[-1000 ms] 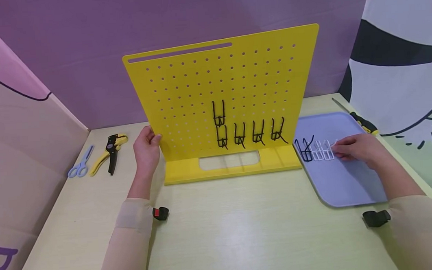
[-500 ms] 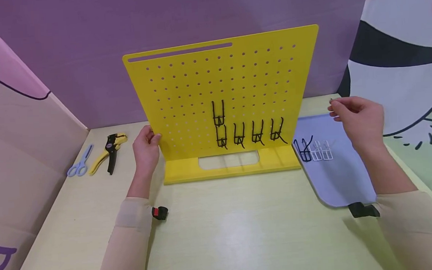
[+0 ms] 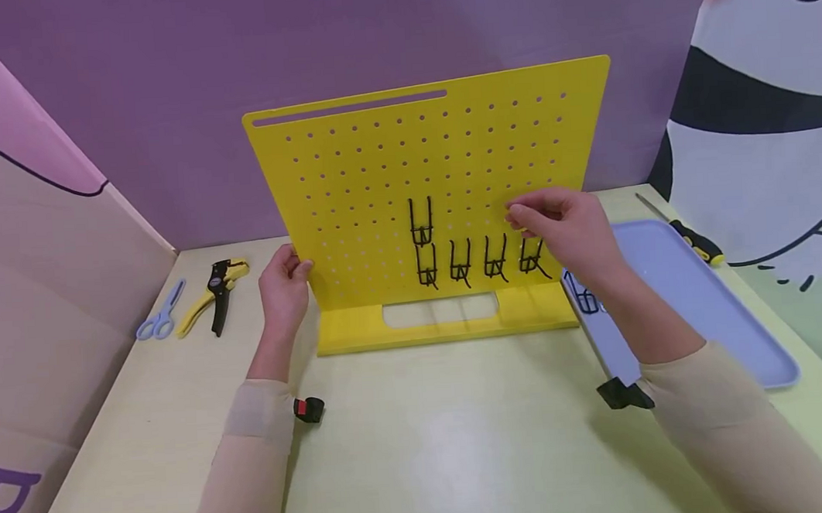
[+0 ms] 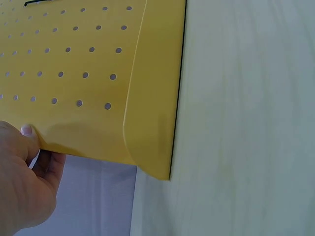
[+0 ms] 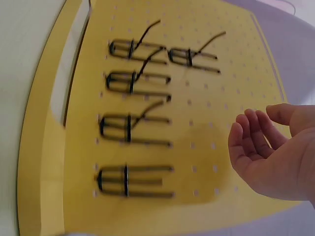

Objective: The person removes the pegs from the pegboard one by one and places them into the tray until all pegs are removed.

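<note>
The yellow pegboard (image 3: 527, 80) stands upright on its foot. Its left edge is gripped by my left hand (image 3: 283, 290), thumb on the front face and fingers behind, as the left wrist view also shows. Black wire hooks (image 5: 126, 184) hang in a low row, with one more black hook (image 3: 421, 228) above the row's left end. My right hand (image 3: 570, 229) is in front of the board's right part, just above the rightmost hook, partly covering it. Its fingers are curled, thumb tip close to the fingertips (image 5: 251, 115); I cannot tell whether something tiny is between them.
A pale blue tray (image 3: 692, 296) lies right of the board, with a black hook (image 3: 587, 303) at its left edge; my forearm covers part of it. A screwdriver (image 3: 696, 243) lies behind the tray. Blue scissors (image 3: 156, 324) and yellow-black wire strippers (image 3: 219, 286) are at left.
My right hand has lifted from beside the white hooks in the tray and swung left to the front of the pegboard. The left hand has kept its grip on the edge.
</note>
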Demonstrator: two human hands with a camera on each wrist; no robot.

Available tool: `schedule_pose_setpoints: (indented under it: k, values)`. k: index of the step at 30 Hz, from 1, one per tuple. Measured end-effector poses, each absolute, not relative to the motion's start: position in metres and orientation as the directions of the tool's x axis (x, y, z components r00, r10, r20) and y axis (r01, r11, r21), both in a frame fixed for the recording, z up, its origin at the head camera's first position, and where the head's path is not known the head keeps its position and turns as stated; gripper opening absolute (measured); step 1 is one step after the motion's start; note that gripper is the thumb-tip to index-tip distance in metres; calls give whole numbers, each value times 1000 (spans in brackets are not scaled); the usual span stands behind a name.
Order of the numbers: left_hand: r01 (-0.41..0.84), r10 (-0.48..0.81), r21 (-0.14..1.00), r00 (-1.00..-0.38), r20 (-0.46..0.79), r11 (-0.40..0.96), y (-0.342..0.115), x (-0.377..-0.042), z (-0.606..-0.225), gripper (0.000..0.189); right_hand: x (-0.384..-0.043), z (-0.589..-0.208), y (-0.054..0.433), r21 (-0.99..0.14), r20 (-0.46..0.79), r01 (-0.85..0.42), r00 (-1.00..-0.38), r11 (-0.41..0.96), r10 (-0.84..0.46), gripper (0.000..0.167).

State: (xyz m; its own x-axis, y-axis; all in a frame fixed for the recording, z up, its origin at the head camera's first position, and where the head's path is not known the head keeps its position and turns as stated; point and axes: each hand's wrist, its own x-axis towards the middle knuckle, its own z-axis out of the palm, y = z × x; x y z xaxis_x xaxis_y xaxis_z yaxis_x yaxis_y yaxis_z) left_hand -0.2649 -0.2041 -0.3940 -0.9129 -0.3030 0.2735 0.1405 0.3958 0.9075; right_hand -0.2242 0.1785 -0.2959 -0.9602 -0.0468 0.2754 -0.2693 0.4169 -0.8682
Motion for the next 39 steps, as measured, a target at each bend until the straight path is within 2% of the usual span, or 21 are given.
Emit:
schedule_pose_setpoints:
  k: [11, 20, 28, 39]
  values:
    - [146, -316, 903, -904, 287, 404, -205, -266, -393, 21, -239, -303, 134, -913, 129, -198, -969, 356, -209, 32]
    - [122, -320, 906, -909, 266, 406, -204, -266, -395, 22, -250, -316, 117, -944, 82, -160, -961, 289, -265, 35]
    - [111, -318, 912, -915, 249, 395, -203, -264, -395, 23, -250, -317, 110, -983, 24, -78, -952, 167, -304, 37]
    - [121, -319, 915, -913, 255, 385, -202, -264, -395, 23, -255, -320, 109, -974, -3, -72, -944, 216, -329, 36]
